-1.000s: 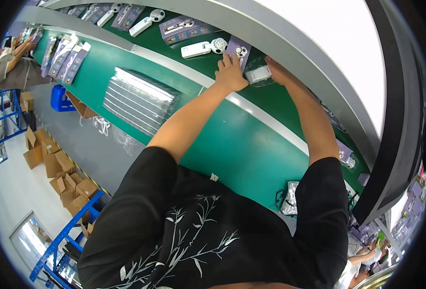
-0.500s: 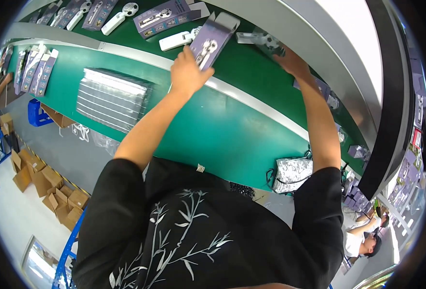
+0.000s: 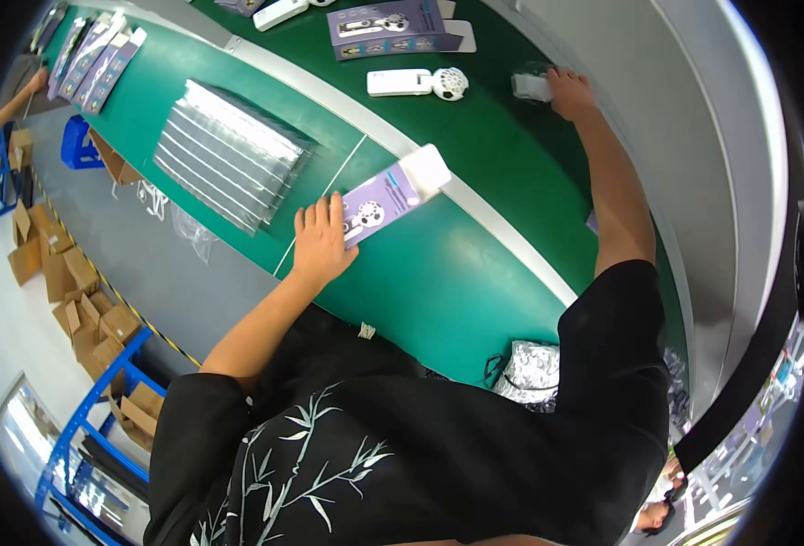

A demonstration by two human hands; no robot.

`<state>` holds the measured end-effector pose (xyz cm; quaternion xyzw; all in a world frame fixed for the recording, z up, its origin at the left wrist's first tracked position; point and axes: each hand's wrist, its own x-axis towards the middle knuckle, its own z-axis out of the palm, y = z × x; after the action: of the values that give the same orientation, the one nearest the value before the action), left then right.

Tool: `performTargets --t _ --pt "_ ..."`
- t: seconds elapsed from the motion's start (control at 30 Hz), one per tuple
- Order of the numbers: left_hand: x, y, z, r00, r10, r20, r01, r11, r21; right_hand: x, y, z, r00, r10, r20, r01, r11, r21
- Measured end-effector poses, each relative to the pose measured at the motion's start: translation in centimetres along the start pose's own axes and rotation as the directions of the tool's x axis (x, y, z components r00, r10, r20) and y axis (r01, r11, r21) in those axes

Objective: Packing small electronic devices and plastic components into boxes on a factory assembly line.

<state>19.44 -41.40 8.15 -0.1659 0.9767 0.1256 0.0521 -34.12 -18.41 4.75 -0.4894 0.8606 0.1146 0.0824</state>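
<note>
My left hand [image 3: 323, 241] is closed on a purple carton [image 3: 376, 207] printed with a football-headed gadget. The carton tilts over the near green table, its white end flap open at the upper right. My right hand [image 3: 570, 94] reaches to the far dark green belt. Its fingers are curled on a clear-bagged white item [image 3: 533, 87], partly hidden by the hand. To its left lies a white handheld gadget [image 3: 417, 83] with a round football-patterned head, like a small fan. Behind that sits another purple carton [image 3: 385, 32] with open flaps at its right end.
A metal rail [image 3: 347, 109] divides belt and table. A stack of clear plastic sleeves [image 3: 229, 155] lies at left, with several purple cartons [image 3: 101, 68] beyond. A silvery bundle [image 3: 529, 371] rests at the near edge. A grey curved housing [image 3: 657, 118] borders the right. Another person's hand [image 3: 38, 80] shows far left.
My left hand has brought the purple carton back from over the belt to over the near table. My right hand stays at the bagged item on the belt. The view has turned.
</note>
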Motion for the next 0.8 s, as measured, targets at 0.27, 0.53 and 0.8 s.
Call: performTargets --t 0.27,0.53,0.8 --pt "2.0 0.7 0.1 0.994 0.103 -0.032 -0.105 0.992 -0.070 -8.1 -5.8 0.9 0.905 0.237 0.353 -0.291 0.951 0.107" --pt "9.4 6.2 -3.4 0.863 0.505 -0.011 -0.499 0.849 -0.175 -25.2 -18.5 -7.4 0.999 0.020 0.048 -0.032 0.965 0.262" --pt "10.6 16.1 -1.5 0.709 0.697 0.112 -0.670 0.714 -0.204 -34.2 -18.1 -4.8 0.974 0.186 0.127 -0.199 0.975 0.101"
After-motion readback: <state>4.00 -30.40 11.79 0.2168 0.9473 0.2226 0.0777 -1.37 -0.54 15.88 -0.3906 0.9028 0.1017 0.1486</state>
